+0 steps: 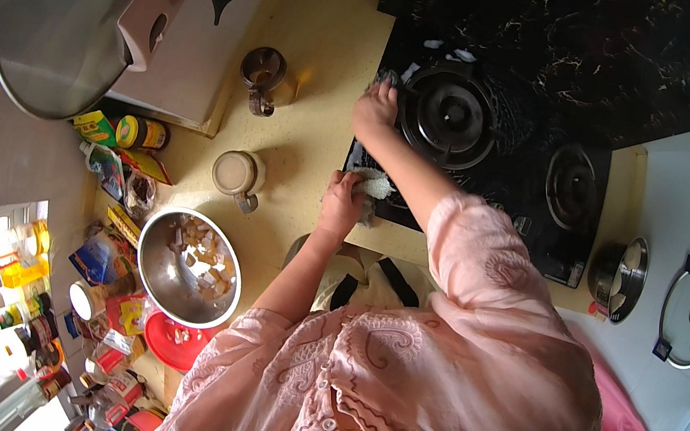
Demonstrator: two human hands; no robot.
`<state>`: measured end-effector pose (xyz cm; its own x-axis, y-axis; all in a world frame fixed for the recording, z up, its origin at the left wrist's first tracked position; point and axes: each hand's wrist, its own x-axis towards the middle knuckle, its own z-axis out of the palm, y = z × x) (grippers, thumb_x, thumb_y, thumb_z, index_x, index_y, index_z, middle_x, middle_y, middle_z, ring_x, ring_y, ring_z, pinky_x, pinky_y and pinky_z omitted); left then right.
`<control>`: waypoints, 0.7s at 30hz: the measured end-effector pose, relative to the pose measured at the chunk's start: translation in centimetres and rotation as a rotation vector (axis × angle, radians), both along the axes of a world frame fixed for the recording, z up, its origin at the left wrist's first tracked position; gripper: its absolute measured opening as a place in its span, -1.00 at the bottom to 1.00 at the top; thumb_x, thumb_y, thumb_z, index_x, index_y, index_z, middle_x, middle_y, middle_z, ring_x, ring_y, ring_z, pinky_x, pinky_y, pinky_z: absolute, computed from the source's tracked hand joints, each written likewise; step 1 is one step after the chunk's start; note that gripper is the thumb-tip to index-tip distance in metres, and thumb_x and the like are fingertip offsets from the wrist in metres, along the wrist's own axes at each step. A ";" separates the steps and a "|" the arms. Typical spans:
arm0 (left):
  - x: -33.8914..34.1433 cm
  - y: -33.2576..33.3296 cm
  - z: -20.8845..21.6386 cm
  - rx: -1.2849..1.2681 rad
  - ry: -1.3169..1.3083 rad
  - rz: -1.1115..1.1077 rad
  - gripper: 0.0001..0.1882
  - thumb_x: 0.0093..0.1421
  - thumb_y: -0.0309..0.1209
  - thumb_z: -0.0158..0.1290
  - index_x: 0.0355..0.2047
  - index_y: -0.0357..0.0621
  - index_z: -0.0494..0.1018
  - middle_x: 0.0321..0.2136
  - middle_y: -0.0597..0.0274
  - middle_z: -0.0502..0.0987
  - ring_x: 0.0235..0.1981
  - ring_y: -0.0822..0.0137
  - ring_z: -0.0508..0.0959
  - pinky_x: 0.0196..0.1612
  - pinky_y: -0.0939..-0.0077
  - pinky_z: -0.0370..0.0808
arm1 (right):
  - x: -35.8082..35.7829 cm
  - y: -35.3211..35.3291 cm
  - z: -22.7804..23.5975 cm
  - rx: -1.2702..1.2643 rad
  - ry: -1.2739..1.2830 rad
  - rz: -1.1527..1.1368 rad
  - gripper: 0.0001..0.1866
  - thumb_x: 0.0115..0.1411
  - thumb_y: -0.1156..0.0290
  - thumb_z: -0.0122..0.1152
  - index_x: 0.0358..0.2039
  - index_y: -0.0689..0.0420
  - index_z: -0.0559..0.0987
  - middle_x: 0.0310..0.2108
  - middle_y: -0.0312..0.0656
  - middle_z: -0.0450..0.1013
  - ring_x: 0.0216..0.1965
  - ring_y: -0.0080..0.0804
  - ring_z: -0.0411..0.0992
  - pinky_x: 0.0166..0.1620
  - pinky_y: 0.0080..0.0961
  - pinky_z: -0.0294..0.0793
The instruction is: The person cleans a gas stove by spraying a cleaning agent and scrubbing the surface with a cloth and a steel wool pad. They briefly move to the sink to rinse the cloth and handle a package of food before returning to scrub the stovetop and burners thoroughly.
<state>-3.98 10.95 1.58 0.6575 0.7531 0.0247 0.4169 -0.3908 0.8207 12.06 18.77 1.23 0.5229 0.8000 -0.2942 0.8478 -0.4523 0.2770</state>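
Suds [464,55], white and patchy, lie on the glossy black cooktop [525,160] behind and to the left of its larger round black burner [450,119]. The right hand [375,110] reaches to the cooktop's left edge, just beside that burner, its fingers bent over a crumpled dark grey scrubber [389,79]; it appears to grasp the scrubber, though how firmly I cannot tell. The left hand [342,202] pinches a pale, rough-textured cloth [374,186] at the cooktop's front left corner.

Wet foam is probably the main hazard: it could make the scrubber skid, sending the knuckles into the burner's metal parts, or it could seep beneath the burner if pushed inward. Grit caught under the scrubber might scratch the shiny surface. The loose pink embroidered sleeve [488,241] hangs near the burner and could pick up grime if the arm dips. A loose pinch might let the cloth slide off the front edge. On the pale yellow countertop [333,20], a sideways swing of the left arm could knock the lidded mug [234,173] or jolt the wide stainless-steel bowl [163,253] of cut pieces close to that forearm.
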 end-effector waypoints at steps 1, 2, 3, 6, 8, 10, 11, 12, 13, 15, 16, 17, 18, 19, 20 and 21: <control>-0.1 -0.1 0.0 -0.004 0.007 0.014 -0.78 -0.15 -0.60 -0.01 -0.40 -0.24 0.38 -0.44 -0.06 0.38 -0.39 -0.07 0.41 -0.30 0.22 0.38 | -0.9 -0.3 -1.7 0.019 -0.033 -0.008 -0.54 0.10 0.32 -0.18 -0.02 0.30 0.35 0.10 -0.05 0.17 0.18 -0.04 -0.08 0.13 -0.21 -0.14; -0.2 0.0 0.0 -0.005 0.001 0.006 -0.78 -0.15 -0.60 -0.01 -0.40 -0.24 0.38 -0.44 -0.06 0.38 -0.39 -0.08 0.41 -0.30 0.22 0.38 | -1.2 -0.7 -2.1 0.060 -0.084 0.008 -0.54 0.11 0.33 -0.21 -0.02 0.33 0.34 0.08 -0.04 0.20 0.17 -0.03 -0.07 0.14 -0.19 -0.16; -0.3 0.1 -0.1 -0.006 -0.005 0.000 -0.78 -0.15 -0.60 -0.01 -0.40 -0.24 0.38 -0.44 -0.06 0.38 -0.39 -0.08 0.41 -0.30 0.22 0.38 | -1.0 -0.6 -2.3 0.074 -0.122 0.019 -0.55 0.10 0.32 -0.17 -0.04 0.30 0.37 0.06 -0.05 0.21 0.16 -0.04 -0.04 0.13 -0.21 -0.16; -0.3 0.1 -0.1 -0.055 0.011 0.004 -0.78 -0.15 -0.60 -0.02 -0.40 -0.23 0.38 -0.44 -0.06 0.38 -0.39 -0.07 0.41 -0.30 0.22 0.38 | 1.3 1.4 0.8 -0.059 0.064 -0.017 -0.61 0.04 0.32 -0.09 -0.13 0.19 0.47 0.03 -0.08 0.25 0.12 -0.09 0.02 0.11 -0.27 -0.13; -0.2 0.2 0.2 -0.050 0.001 -0.007 -0.78 -0.15 -0.60 -0.02 -0.40 -0.23 0.38 -0.44 -0.05 0.38 -0.39 -0.07 0.41 -0.31 0.22 0.38 | 3.4 3.1 1.6 -0.057 0.140 -0.083 -0.64 0.01 0.31 -0.04 -0.18 0.12 0.51 0.01 -0.11 0.28 0.10 -0.12 0.04 0.10 -0.30 -0.10; -0.1 0.1 0.3 -0.056 0.013 -0.012 -0.77 -0.15 -0.60 -0.01 -0.39 -0.22 0.38 -0.44 -0.04 0.38 -0.39 -0.07 0.41 -0.31 0.22 0.39 | 4.7 4.2 0.7 0.080 0.072 -0.149 -0.68 -0.02 0.31 -0.01 -0.23 0.06 0.55 -0.02 -0.13 0.30 0.08 -0.15 0.06 0.09 -0.33 -0.09; -0.2 0.0 0.2 -0.055 0.016 -0.015 -0.77 -0.16 -0.61 -0.01 -0.39 -0.22 0.38 -0.44 -0.04 0.38 -0.38 -0.06 0.41 -0.31 0.22 0.39 | 5.1 4.7 0.8 0.052 0.064 -0.180 -0.66 0.00 0.31 -0.02 -0.18 0.05 0.53 0.00 -0.16 0.29 0.09 -0.15 0.04 0.10 -0.33 -0.11; -0.2 0.1 0.2 -0.053 0.018 -0.018 -0.77 -0.16 -0.61 -0.01 -0.39 -0.22 0.37 -0.44 -0.03 0.38 -0.38 -0.06 0.41 -0.31 0.22 0.39 | 5.4 5.1 0.0 0.058 0.040 -0.179 -0.65 0.00 0.30 -0.02 -0.17 0.05 0.51 0.01 -0.16 0.28 0.10 -0.15 0.03 0.10 -0.32 -0.11; -0.1 0.2 0.1 -0.070 0.038 -0.024 -0.76 -0.16 -0.60 -0.01 -0.39 -0.21 0.37 -0.43 -0.02 0.38 -0.38 -0.05 0.41 -0.30 0.23 0.39 | 5.6 5.4 -1.4 0.063 0.015 -0.180 -0.64 0.01 0.30 -0.02 -0.15 0.05 0.50 0.02 -0.17 0.27 0.11 -0.14 0.02 0.09 -0.30 -0.12; -0.2 0.2 0.1 -0.087 0.033 -0.013 -0.76 -0.16 -0.60 0.00 -0.39 -0.21 0.37 -0.42 -0.02 0.37 -0.37 -0.05 0.41 -0.30 0.23 0.39 | 4.3 5.6 0.7 -0.074 0.084 -0.162 -0.60 0.04 0.25 -0.06 -0.08 0.04 0.46 0.07 -0.21 0.23 0.13 -0.13 -0.01 0.09 -0.22 -0.13; -0.2 0.3 0.1 -0.095 0.028 -0.002 -0.76 -0.16 -0.60 0.00 -0.39 -0.21 0.37 -0.42 -0.02 0.37 -0.37 -0.05 0.40 -0.30 0.23 0.39 | 4.4 5.8 0.4 -0.063 0.048 -0.148 -0.60 0.05 0.24 -0.07 -0.09 0.04 0.47 0.07 -0.22 0.22 0.13 -0.12 -0.01 0.08 -0.20 -0.13; -0.2 0.3 0.2 -0.097 0.031 -0.008 -0.76 -0.16 -0.60 0.00 -0.38 -0.21 0.37 -0.42 -0.02 0.37 -0.37 -0.05 0.40 -0.30 0.23 0.39 | 4.9 5.8 0.3 -0.047 0.013 -0.143 -0.60 0.05 0.22 -0.08 -0.09 0.04 0.47 0.08 -0.23 0.22 0.13 -0.11 -0.02 0.08 -0.17 -0.14; -0.2 0.4 0.3 -0.100 0.034 -0.013 -0.76 -0.16 -0.59 0.01 -0.38 -0.21 0.37 -0.42 -0.02 0.37 -0.37 -0.04 0.40 -0.30 0.23 0.39 | 5.5 6.0 0.2 -0.031 -0.023 -0.139 -0.59 0.06 0.21 -0.09 -0.09 0.04 0.47 0.08 -0.24 0.21 0.13 -0.10 -0.02 0.08 -0.14 -0.14; -0.1 0.4 0.4 -0.102 0.037 -0.018 -0.75 -0.16 -0.59 0.01 -0.38 -0.21 0.37 -0.42 -0.02 0.37 -0.37 -0.04 0.40 -0.29 0.23 0.39 | 7.2 6.3 0.3 -0.064 0.030 -0.167 -0.55 0.10 0.15 -0.17 -0.04 0.03 0.42 0.10 -0.30 0.19 0.12 -0.19 0.04 0.08 -0.27 -0.10; -0.1 0.4 0.6 -0.097 0.048 -0.024 -0.75 -0.16 -0.59 0.01 -0.37 -0.21 0.37 -0.41 -0.01 0.37 -0.37 -0.04 0.40 -0.29 0.23 0.39 | 8.7 6.3 0.1 0.023 0.020 -0.195 -0.59 0.07 0.21 -0.14 -0.09 0.05 0.46 0.06 -0.28 0.24 0.08 -0.22 0.07 0.05 -0.31 -0.06; -0.1 0.3 0.7 -0.093 0.059 -0.028 -0.74 -0.16 -0.59 0.01 -0.37 -0.20 0.37 -0.41 -0.01 0.37 -0.37 -0.04 0.40 -0.29 0.23 0.39 | 10.1 6.3 -0.5 0.109 0.009 -0.220 -0.63 0.05 0.27 -0.12 -0.15 0.06 0.50 0.01 -0.25 0.28 0.05 -0.25 0.10 0.02 -0.35 -0.02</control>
